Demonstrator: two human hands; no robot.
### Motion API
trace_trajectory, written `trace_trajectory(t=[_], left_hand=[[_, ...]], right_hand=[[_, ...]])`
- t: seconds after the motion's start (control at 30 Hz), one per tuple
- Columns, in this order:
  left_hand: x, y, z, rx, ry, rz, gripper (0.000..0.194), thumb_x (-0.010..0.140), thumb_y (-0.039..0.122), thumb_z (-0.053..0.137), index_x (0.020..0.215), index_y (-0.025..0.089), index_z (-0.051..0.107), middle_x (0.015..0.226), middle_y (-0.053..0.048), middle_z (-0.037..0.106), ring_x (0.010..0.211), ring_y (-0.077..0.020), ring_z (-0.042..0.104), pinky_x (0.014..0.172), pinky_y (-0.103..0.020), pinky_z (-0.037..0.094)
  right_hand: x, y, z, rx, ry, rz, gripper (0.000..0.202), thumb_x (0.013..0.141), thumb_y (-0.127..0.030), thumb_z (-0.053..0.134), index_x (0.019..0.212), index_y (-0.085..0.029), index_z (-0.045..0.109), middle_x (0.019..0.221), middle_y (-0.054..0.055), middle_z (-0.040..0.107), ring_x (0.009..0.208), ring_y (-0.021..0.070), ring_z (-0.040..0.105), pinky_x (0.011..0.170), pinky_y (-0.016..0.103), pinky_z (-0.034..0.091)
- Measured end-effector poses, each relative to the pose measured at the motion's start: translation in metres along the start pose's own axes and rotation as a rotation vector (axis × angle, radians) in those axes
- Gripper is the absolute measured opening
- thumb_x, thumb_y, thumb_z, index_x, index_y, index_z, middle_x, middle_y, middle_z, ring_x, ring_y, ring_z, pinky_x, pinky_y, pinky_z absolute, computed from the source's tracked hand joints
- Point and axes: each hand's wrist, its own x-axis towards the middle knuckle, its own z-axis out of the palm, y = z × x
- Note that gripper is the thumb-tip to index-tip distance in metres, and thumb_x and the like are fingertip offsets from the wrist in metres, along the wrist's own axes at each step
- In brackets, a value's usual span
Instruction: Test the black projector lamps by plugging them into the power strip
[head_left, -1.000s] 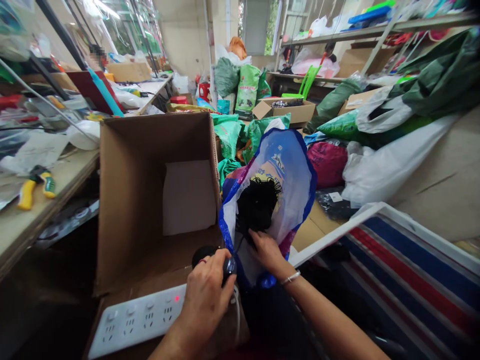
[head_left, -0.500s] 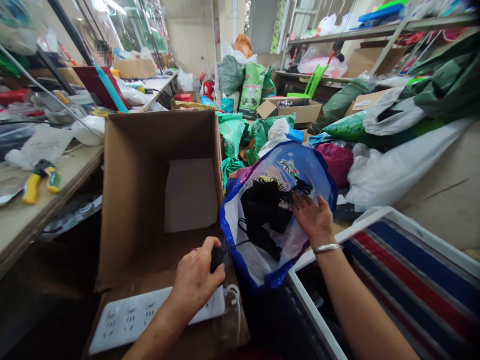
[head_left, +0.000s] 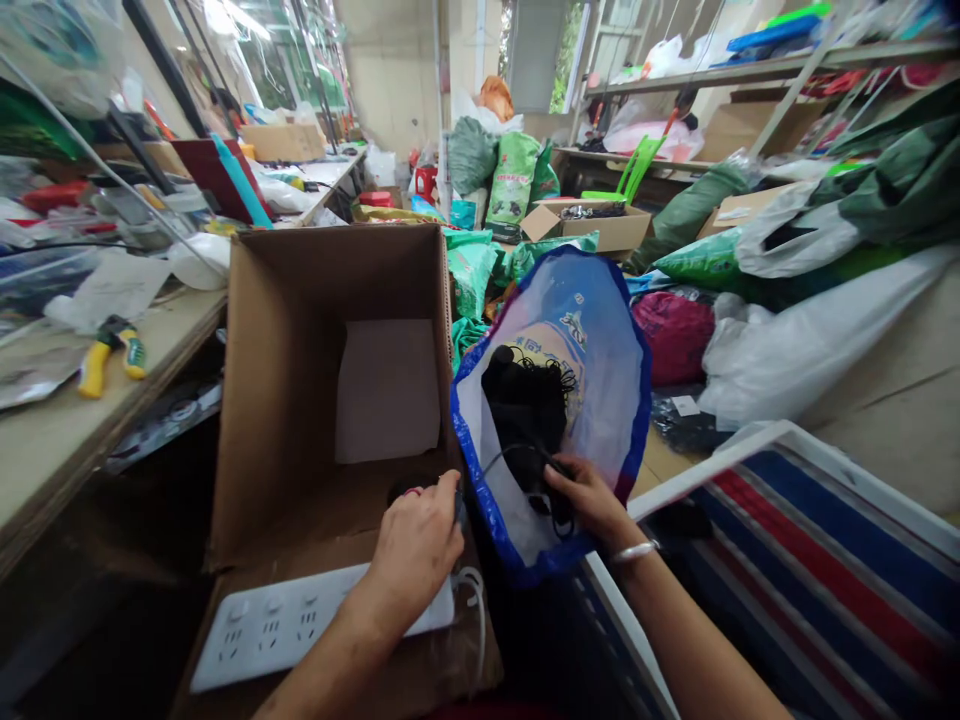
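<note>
My left hand (head_left: 420, 545) is closed around a small black corded object (head_left: 399, 487), mostly hidden by the fingers, at the front of an open cardboard box (head_left: 262, 400). A thin black cord stretches from there toward a blue-rimmed woven bag (head_left: 486, 535). Inside the bag's mouth, my right hand (head_left: 589, 497) pinches a black cord (head_left: 553, 462) between thumb and fingers. Beneath those fingers lies a heap of black corded items (head_left: 525, 400); their exact kind is unclear. A white power strip (head_left: 281, 625) rests on the box flap below my left wrist.
A workbench (head_left: 169, 335) with yellow-handled pliers (head_left: 112, 352) runs along the left. At right stands a white-framed rack with striped fabric (head_left: 810, 530). Behind the bag are green sacks (head_left: 512, 180), an open carton (head_left: 592, 222) and a green chair (head_left: 634, 175).
My right hand has moved down and left from the bag's far right side, going from spread fingers to a pinch. The bag's rim has shifted. My left hand stays near the box.
</note>
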Motion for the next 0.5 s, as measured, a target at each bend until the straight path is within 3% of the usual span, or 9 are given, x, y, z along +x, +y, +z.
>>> trace_trajectory(t=[0.13, 0.37, 0.5], left_hand=[[0.000, 0.004, -0.012, 0.026, -0.050, -0.016, 0.042, 0.076, 0.009, 0.044, 0.115, 0.013, 0.056, 0.098, -0.014, 0.069, 0.092, -0.0310, 0.063, 0.080, -0.042, 0.047], [-0.003, -0.009, -0.014, -0.130, 0.116, 0.009, 0.047, 0.079, 0.018, 0.047, 0.125, 0.012, 0.050, 0.104, -0.012, 0.068, 0.095, -0.0283, 0.061, 0.084, -0.042, 0.046], [-0.012, -0.003, -0.016, -0.146, -0.025, 0.123, 0.044, 0.074, 0.017, 0.046, 0.117, 0.017, 0.057, 0.098, -0.009, 0.070, 0.089, -0.0285, 0.063, 0.078, -0.041, 0.048]], right_hand=[[-0.002, -0.016, -0.014, 0.095, 0.051, -0.007, 0.038, 0.070, -0.053, 0.068, 0.081, -0.017, 0.064, 0.064, 0.001, 0.064, 0.054, 0.0131, 0.057, 0.050, 0.024, 0.043], [-0.011, -0.030, 0.004, 0.125, 0.119, -0.017, 0.044, 0.068, -0.059, 0.065, 0.082, -0.018, 0.066, 0.068, 0.004, 0.068, 0.060, 0.0179, 0.062, 0.057, 0.029, 0.048], [-0.011, -0.040, 0.009, 0.029, 0.190, -0.067, 0.033, 0.068, -0.048, 0.070, 0.082, -0.018, 0.070, 0.073, 0.004, 0.070, 0.070, 0.0195, 0.062, 0.066, 0.030, 0.047]])
